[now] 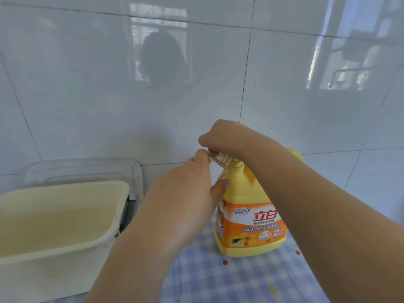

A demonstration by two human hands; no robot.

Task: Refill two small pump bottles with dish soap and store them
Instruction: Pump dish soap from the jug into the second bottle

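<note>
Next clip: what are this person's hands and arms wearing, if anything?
Nothing visible. The left hand and right hand are bare, with no gloves, rings or watch, and no sleeve shows on either arm up to the frame edge.

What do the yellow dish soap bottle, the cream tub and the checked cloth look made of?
Dish soap bottle: opaque glossy plastic, moulded, printed label. Cream tub: likely matte plastic, thick rounded rim. Checked cloth: fabric or vinyl; too blurred to tell.

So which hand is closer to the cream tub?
Left. The left hand sits just right of the cream tub, gripping a small clear bottle; the right hand is farther right, above the yellow soap jug.
</note>
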